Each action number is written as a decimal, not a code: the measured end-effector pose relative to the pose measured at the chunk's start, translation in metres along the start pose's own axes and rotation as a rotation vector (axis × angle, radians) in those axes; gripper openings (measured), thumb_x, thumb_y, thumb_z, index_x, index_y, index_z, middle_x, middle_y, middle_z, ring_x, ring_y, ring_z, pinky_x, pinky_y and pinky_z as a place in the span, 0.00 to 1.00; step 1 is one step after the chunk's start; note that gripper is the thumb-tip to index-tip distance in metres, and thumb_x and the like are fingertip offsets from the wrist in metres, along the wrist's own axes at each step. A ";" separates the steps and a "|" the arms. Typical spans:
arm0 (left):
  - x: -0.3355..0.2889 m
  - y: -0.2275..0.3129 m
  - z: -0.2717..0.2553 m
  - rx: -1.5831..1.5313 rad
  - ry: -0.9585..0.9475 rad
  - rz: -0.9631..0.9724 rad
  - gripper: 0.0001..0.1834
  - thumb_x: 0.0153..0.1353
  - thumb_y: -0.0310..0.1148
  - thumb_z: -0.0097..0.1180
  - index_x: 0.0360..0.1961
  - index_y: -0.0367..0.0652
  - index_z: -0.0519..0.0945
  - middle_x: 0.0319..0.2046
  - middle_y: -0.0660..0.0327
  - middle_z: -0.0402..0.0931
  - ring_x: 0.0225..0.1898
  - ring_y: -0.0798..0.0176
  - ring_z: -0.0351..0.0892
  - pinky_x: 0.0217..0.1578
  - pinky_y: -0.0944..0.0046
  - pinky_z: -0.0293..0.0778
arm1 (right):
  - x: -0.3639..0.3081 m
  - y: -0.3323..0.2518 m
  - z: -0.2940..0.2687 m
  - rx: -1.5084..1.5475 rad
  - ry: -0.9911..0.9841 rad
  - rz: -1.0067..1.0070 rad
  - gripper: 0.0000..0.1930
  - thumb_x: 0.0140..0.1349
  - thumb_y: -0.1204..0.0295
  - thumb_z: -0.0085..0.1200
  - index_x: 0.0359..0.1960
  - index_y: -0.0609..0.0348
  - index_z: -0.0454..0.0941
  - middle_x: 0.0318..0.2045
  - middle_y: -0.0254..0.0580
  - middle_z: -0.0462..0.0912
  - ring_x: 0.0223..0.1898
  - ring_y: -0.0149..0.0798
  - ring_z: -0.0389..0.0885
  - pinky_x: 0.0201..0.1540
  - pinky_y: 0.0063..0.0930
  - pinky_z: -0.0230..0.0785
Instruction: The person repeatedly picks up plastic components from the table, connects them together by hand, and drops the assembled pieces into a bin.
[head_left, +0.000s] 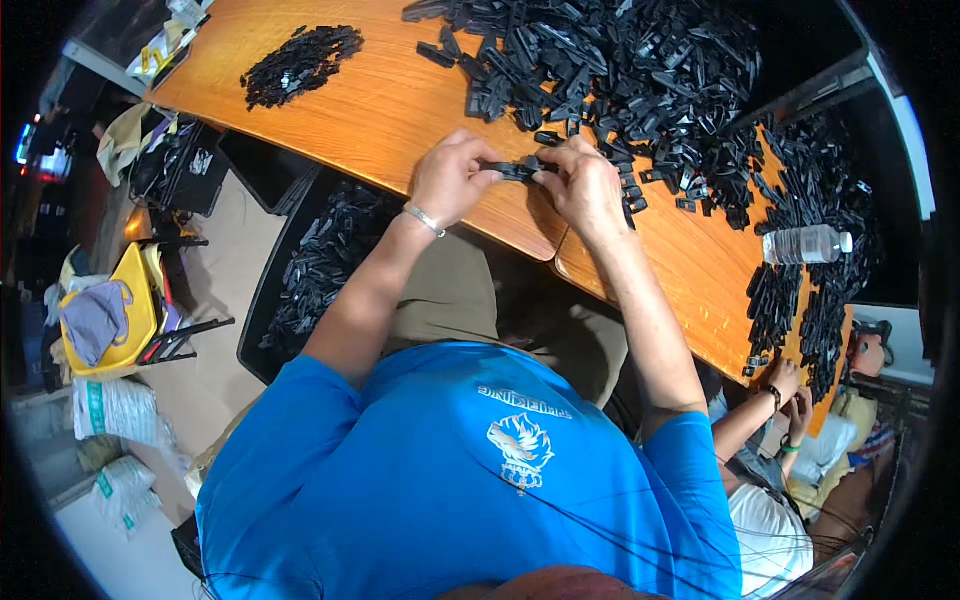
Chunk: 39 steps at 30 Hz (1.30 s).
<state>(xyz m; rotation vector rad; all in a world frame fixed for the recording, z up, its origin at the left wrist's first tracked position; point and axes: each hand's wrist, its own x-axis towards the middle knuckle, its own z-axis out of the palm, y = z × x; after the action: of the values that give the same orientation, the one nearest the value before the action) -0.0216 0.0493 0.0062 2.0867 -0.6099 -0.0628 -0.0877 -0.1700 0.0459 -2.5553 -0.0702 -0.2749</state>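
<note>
Head view, just above the frame's centre: the fingers of the left hand [452, 178] and the right hand [583, 185] pinch the two ends of a small black plastic part [520, 168], holding it over the near edge of the orange wooden table [400, 100]. Behind the hands a big heap of black parts [620, 70] fills the upper middle, a smaller pile [300, 62] lies upper left, and a black bin of parts [320, 265] sits below the table. At right a clear water bottle [805, 244] lies among more parts, and another person's hands [790, 385] work at lower right.
</note>
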 end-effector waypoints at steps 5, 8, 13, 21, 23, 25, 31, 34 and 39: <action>-0.004 -0.004 0.004 -0.007 0.005 0.004 0.11 0.58 0.24 0.75 0.42 0.40 0.89 0.37 0.61 0.79 0.34 0.64 0.81 0.39 0.63 0.80 | -0.006 0.007 0.005 -0.009 0.038 -0.125 0.15 0.55 0.76 0.76 0.45 0.59 0.90 0.39 0.45 0.86 0.43 0.52 0.88 0.45 0.42 0.80; -0.005 -0.005 0.004 0.002 0.011 0.000 0.11 0.58 0.24 0.75 0.42 0.40 0.89 0.37 0.61 0.79 0.33 0.64 0.80 0.39 0.63 0.79 | -0.004 0.010 0.005 -0.050 0.014 -0.116 0.16 0.54 0.76 0.76 0.46 0.58 0.90 0.39 0.45 0.86 0.42 0.52 0.88 0.45 0.42 0.79; -0.005 -0.004 0.006 -0.025 0.018 0.004 0.10 0.58 0.22 0.74 0.41 0.38 0.89 0.36 0.60 0.78 0.31 0.63 0.77 0.37 0.63 0.78 | 0.003 0.017 0.011 -0.017 -0.014 -0.168 0.14 0.54 0.73 0.74 0.43 0.54 0.90 0.38 0.45 0.86 0.41 0.55 0.88 0.43 0.46 0.80; -0.010 -0.018 -0.025 0.074 -0.100 0.023 0.09 0.58 0.24 0.73 0.41 0.41 0.89 0.36 0.57 0.79 0.34 0.56 0.84 0.38 0.57 0.80 | 0.017 -0.012 0.033 -0.135 -0.108 -0.337 0.14 0.56 0.70 0.72 0.46 0.49 0.90 0.36 0.41 0.85 0.39 0.54 0.88 0.39 0.47 0.81; -0.019 -0.032 -0.069 0.138 -0.289 0.135 0.11 0.58 0.23 0.72 0.43 0.41 0.89 0.35 0.58 0.79 0.34 0.58 0.83 0.39 0.59 0.80 | 0.011 -0.020 0.039 -0.013 -0.207 -0.404 0.10 0.58 0.66 0.72 0.40 0.49 0.89 0.36 0.42 0.85 0.39 0.53 0.88 0.42 0.48 0.80; -0.028 -0.028 -0.125 0.216 -0.469 -0.030 0.13 0.58 0.24 0.72 0.45 0.41 0.90 0.36 0.57 0.82 0.35 0.60 0.85 0.42 0.60 0.81 | 0.006 -0.024 0.029 0.020 -0.141 -0.386 0.07 0.60 0.66 0.71 0.39 0.50 0.90 0.37 0.43 0.85 0.39 0.53 0.88 0.41 0.48 0.81; 0.012 -0.008 -0.093 0.232 0.007 0.006 0.16 0.66 0.28 0.67 0.55 0.41 0.87 0.39 0.57 0.83 0.39 0.60 0.84 0.46 0.62 0.81 | 0.032 0.011 0.015 -0.250 0.137 -0.097 0.06 0.62 0.71 0.67 0.39 0.56 0.88 0.41 0.47 0.85 0.41 0.57 0.89 0.44 0.50 0.82; 0.046 0.004 -0.043 0.220 0.067 0.104 0.17 0.66 0.29 0.68 0.56 0.43 0.86 0.42 0.54 0.83 0.40 0.56 0.86 0.46 0.58 0.82 | 0.045 0.015 0.020 -0.365 -0.041 -0.089 0.04 0.60 0.73 0.66 0.37 0.56 0.86 0.43 0.48 0.85 0.42 0.58 0.89 0.45 0.51 0.82; 0.074 -0.006 -0.019 0.360 0.052 0.018 0.17 0.66 0.34 0.69 0.55 0.47 0.87 0.51 0.50 0.80 0.57 0.43 0.81 0.58 0.46 0.78 | 0.049 0.019 0.014 -0.349 -0.016 -0.113 0.04 0.61 0.74 0.65 0.37 0.55 0.84 0.42 0.48 0.84 0.41 0.58 0.88 0.44 0.50 0.82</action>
<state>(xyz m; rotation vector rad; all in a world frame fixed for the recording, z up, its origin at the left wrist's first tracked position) 0.0507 0.0344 0.0259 2.4202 -0.6452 0.1200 -0.0354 -0.1784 0.0345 -2.9059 -0.1879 -0.3347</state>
